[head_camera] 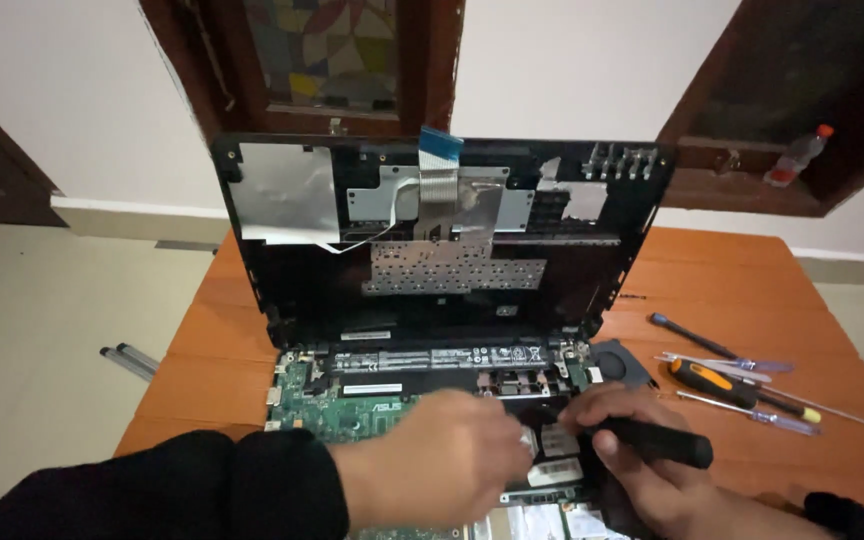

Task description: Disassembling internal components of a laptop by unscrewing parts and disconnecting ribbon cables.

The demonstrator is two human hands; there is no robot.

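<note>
An opened laptop lies on an orange wooden table [742, 280]. Its upper cover [442, 230] is tilted up, showing metal foil, a ribbon cable and the keyboard's back. The green mainboard [337, 400] is exposed below. My left hand [442, 460], in a black sleeve, rests on the mainboard's middle with fingers curled down onto a part I cannot make out. My right hand [642, 465] grips a black-handled screwdriver [652, 440], its tip pointing left toward the left hand's fingers and hidden there.
Several screwdrivers [742, 385] lie on the table to the right, one with an orange-and-black handle. A black fan [620, 362] sits at the laptop's right edge. A plastic bottle [797, 155] stands on the window ledge. Two grey rods [127, 360] lie on the floor at left.
</note>
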